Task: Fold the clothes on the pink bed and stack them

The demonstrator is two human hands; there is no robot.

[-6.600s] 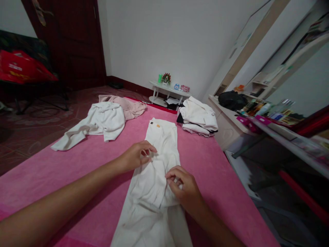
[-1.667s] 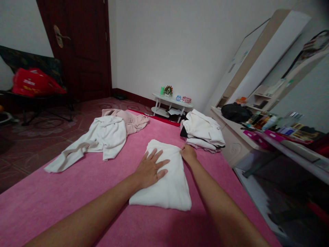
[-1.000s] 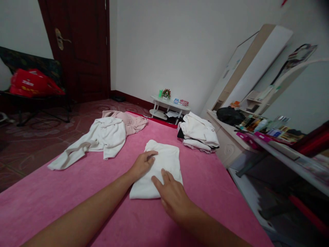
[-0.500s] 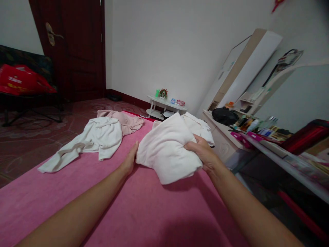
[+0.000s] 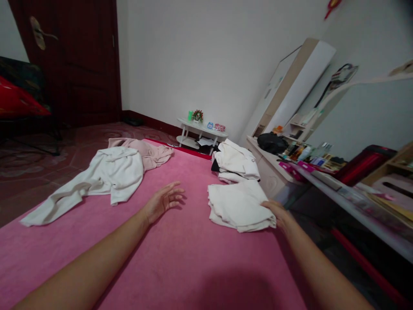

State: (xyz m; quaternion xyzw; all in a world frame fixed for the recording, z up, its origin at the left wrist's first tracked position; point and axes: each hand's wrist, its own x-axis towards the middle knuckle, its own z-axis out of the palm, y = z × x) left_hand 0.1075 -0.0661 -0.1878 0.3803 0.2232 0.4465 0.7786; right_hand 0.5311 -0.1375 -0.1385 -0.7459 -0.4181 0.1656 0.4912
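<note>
A folded white garment [image 5: 240, 206] lies on the pink bed cover [image 5: 180, 258], in front of a stack of folded white clothes [image 5: 237, 157]. My right hand [image 5: 278, 214] holds its right edge, thumb on top and the other fingers mostly hidden. My left hand [image 5: 164, 200] is apart from the garment, open above the cover with its fingers loosely spread. On the left, a white long-sleeved top [image 5: 118, 170] is spread out unfolded. Behind it lies a crumpled pale pink garment [image 5: 151, 153], partly covered by the top.
To the right stand a cluttered dressing table [image 5: 290, 168] with bottles and a black bag [image 5: 272, 143], and a glass-topped table [image 5: 335, 202]. A low white stand [image 5: 201, 127] is beyond the bed. At the left, a red bag [image 5: 19, 101] rests on a chair near the door [image 5: 80, 64].
The folded white garment has come down onto the bed, in front of the stack. My left hand has let go of it and moved away; my right hand stays at its edge. The view has turned right.
</note>
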